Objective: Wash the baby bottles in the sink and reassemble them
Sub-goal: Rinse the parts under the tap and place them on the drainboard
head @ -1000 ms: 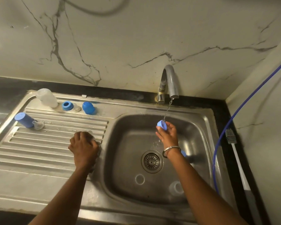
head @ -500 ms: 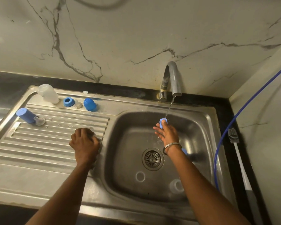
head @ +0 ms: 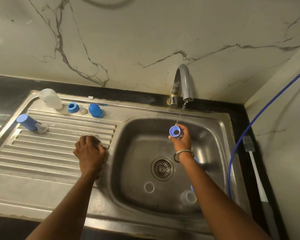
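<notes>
No text, label, brand, number or sign can be read anywhere on the things in this picture.

Dim, warm light falls from above, glare streaks the steel drainboard [head: 42,153], the frame's edges bow with wide-angle distortion, and focus stays fairly sharp.

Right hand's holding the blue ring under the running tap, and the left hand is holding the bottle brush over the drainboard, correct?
Not quite. In the head view the left hand rests curled on the drainboard without the bottle brush, which lies on the counter right of the sink. The right hand does hold the blue ring under the running tap.
</notes>
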Demonstrator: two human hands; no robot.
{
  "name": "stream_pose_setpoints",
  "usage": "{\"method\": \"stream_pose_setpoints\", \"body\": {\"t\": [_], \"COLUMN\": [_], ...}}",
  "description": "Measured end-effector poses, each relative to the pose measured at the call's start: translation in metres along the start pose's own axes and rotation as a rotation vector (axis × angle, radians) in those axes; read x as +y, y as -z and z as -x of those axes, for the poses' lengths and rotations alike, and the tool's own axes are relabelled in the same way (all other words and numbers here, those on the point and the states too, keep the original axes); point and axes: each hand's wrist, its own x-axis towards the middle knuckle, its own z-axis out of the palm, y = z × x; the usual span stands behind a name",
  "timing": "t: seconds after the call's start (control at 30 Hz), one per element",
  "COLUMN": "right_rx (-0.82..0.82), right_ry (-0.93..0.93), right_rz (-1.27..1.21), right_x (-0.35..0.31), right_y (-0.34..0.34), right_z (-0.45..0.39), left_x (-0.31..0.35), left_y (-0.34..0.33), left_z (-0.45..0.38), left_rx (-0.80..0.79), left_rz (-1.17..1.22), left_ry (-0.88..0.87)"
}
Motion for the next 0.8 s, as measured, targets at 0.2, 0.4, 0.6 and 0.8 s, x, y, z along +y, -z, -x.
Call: {"method": "stream_pose_setpoints", "body": {"t": [0.2, 0.4, 0.6, 0.8], "right_rx": [-0.076, -0.1, -0.17, -0.183], "right_ry": [0.049, 0.005, -0.034, -0.122], "right_rz": [0.122, 0.112, 0.135, 0.101], "right_x": [0.007, 0.007, 0.011, 0.018], "right_y": [0.004, 0.004, 0.006, 0.008], "right_z": [0.005, 0.002, -0.001, 0.001], "left_x": [-0.001, 0.001, 0.003, 0.003], "left_y": [0.0, 0.001, 0.003, 0.003], "left_z": [0.0, 0.0, 0.0, 0.0], "left_rx": [-0.006, -0.017, -0.022, -0.021], "left_rz": [-0.013, -0.024, -0.03, -0.03], "left_ry": [0.001, 0.016, 0.019, 0.02]}}
